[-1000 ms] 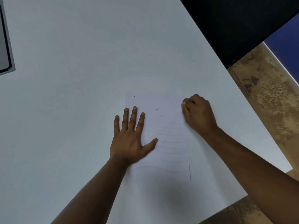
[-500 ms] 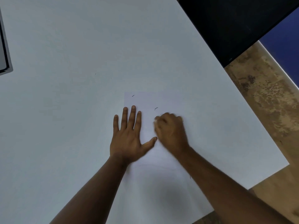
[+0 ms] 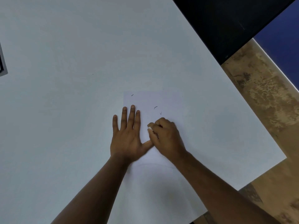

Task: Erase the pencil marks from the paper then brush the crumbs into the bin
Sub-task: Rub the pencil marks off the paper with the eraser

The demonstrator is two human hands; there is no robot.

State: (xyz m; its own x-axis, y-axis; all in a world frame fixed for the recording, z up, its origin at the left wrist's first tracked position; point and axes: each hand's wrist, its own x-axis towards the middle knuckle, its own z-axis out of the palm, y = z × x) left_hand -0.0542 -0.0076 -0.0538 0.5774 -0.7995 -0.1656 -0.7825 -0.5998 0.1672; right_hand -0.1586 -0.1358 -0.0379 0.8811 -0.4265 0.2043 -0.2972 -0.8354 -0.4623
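Paper [image 3: 161, 101]: a pale sheet lying flat on the white counter [image 3: 72, 110], near its right side; its edges are faint against the surface.
Marks: three small dark strokes show on the upper part of the sheet, one near the top left corner [image 3: 132, 95], one near the middle [image 3: 155, 107], and a small tick [image 3: 160, 113] just below that.
Left hand [image 3: 127, 139]: pressed flat, palm down, fingers spread wide and pointing away from the person; it lies across the sheet's left edge, thumb stretched out to the right.
Right hand [image 3: 166, 138]: curled into a loose fist on the sheet, fingers closed around a small white eraser [image 3: 150, 128] whose tip peeks out at the fingertips, down at the sheet.
Contact: the right hand's knuckles sit just beside the left thumb, seemingly touching it.
Tick and fist: the tick is just above the right hand, apart from it.
Arms: both forearms are bare and enter from the bottom edge.
Floor [image 3: 267, 97]: mottled brown, to the right of the counter.
Dark panel [image 3: 226, 21]: black, at the top right beyond the counter's corner.
Grey frame [image 3: 2, 65]: a sliver at the left edge; what it is cannot be told.
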